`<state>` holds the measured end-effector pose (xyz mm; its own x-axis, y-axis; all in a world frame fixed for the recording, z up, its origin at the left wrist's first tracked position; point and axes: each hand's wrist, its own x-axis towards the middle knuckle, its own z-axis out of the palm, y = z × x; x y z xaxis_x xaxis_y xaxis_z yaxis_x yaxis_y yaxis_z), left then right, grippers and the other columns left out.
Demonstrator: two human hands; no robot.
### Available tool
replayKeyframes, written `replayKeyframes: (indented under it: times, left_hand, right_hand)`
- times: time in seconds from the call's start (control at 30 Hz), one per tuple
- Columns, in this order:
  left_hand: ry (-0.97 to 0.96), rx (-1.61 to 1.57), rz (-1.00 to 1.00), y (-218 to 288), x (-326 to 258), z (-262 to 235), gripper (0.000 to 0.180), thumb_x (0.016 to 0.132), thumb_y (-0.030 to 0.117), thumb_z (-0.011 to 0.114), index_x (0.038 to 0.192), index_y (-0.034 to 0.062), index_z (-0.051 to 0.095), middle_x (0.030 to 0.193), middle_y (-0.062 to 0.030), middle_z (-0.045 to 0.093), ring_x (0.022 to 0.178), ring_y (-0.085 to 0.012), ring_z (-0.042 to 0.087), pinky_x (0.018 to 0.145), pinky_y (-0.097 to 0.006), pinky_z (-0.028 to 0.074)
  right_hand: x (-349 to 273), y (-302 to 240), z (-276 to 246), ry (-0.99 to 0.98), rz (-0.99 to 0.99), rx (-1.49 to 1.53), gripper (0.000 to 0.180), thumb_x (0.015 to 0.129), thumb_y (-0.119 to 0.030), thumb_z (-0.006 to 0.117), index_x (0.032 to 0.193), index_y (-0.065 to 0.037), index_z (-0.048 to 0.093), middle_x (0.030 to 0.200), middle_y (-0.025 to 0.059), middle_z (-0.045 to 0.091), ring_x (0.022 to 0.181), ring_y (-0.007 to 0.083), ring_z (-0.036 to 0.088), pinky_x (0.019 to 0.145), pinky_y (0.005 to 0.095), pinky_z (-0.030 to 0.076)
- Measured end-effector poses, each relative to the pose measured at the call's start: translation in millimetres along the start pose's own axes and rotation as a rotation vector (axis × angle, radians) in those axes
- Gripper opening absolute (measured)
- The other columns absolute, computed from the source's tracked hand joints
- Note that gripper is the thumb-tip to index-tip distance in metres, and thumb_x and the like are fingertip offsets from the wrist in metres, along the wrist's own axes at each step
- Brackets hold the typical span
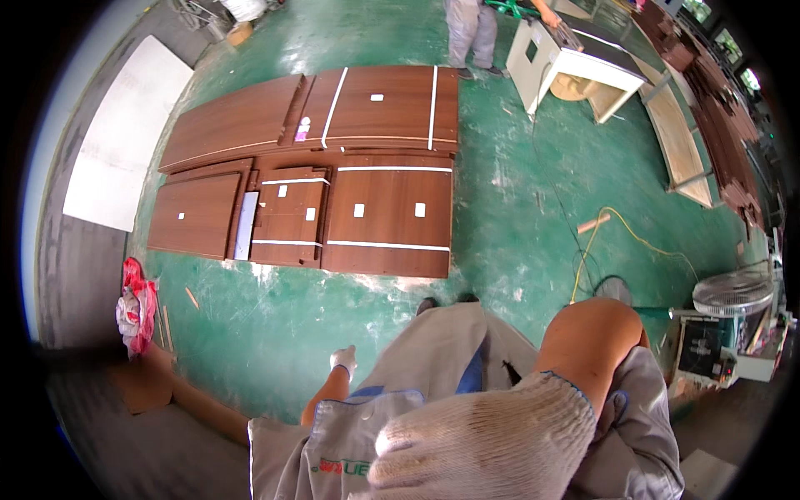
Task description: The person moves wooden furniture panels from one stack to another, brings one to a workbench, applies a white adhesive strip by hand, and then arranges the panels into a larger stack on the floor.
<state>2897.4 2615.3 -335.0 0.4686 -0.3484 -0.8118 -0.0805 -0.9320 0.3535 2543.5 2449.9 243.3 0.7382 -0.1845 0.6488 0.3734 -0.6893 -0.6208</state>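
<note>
My right hand (483,437), in a white knitted glove, is raised close in front of my chest. Its back faces up and its fingers are bent together; their tips and anything inside them are out of sight. Lower at my left side hangs my left hand (343,358), also in a white glove, with a digit sticking out and nothing visible in it. Neither hand touches the brown wood panels (389,217) ahead of me. These lie in flat stacks on the green floor, some bound with white straps and bearing small white labels.
A co-worker (472,33) stands beyond the stacks, near a white desk-like frame (533,62). A yellow cable (637,237) crosses the floor to the right, by a fan (733,293). A white board (125,133) leans on the left wall, with a red-and-white bag (136,308) nearby.
</note>
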Motion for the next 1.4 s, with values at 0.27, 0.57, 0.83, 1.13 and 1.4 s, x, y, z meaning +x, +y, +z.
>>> replayKeyframes:
  times: [0.27,0.57,0.83,1.13,1.4]
  left_hand:
    - [-0.236,0.438,0.330,92,-42,77,0.055,0.088,0.042,0.068,0.118,-0.0042,0.075,0.101,-0.0219,0.078,0.096,-0.0300,0.074,0.093,-0.040,0.055]
    - [-0.278,0.073,0.422,167,0,81,0.052,0.093,0.036,0.069,0.123,-0.0056,0.071,0.095,-0.0159,0.075,0.084,-0.0237,0.068,0.078,-0.039,0.055]
    - [-0.196,0.232,0.314,104,22,66,0.037,0.086,0.032,0.064,0.081,-0.0043,0.070,0.074,-0.0141,0.066,0.068,-0.0241,0.059,0.070,-0.044,0.051]
    - [-0.248,0.451,0.302,53,14,104,0.045,0.084,0.036,0.065,0.098,-0.0054,0.076,0.093,-0.0262,0.076,0.090,-0.0375,0.074,0.083,-0.045,0.055]
    - [-0.111,0.901,0.646,46,12,192,0.064,0.088,0.049,0.068,0.129,-0.0004,0.068,0.129,-0.0272,0.066,0.119,-0.0416,0.064,0.105,-0.048,0.049]
  right_hand:
    - [7,13,-5,-0.080,0.188,0.001,0.027,0.093,-0.016,0.058,0.118,-0.007,0.063,0.086,0.0051,0.063,0.074,0.0230,0.066,0.065,0.0366,0.054]
    - [-1,5,3,-0.082,0.408,0.074,0.030,0.092,-0.020,0.066,0.118,-0.007,0.064,0.091,0.0079,0.067,0.078,0.0294,0.067,0.071,0.0415,0.055]
    - [-18,-8,14,0.004,0.404,0.042,0.034,0.092,-0.025,0.070,0.121,-0.008,0.063,0.094,0.0106,0.067,0.084,0.0321,0.068,0.074,0.0435,0.054]
    - [-67,-51,6,0.021,0.348,0.024,0.034,0.095,-0.026,0.069,0.124,-0.009,0.062,0.097,0.0112,0.067,0.089,0.0316,0.067,0.078,0.0417,0.053]
    - [-239,-16,6,0.401,0.725,0.078,0.035,0.094,-0.018,0.074,0.124,-0.004,0.064,0.098,0.0144,0.070,0.089,0.0331,0.069,0.074,0.0370,0.054]
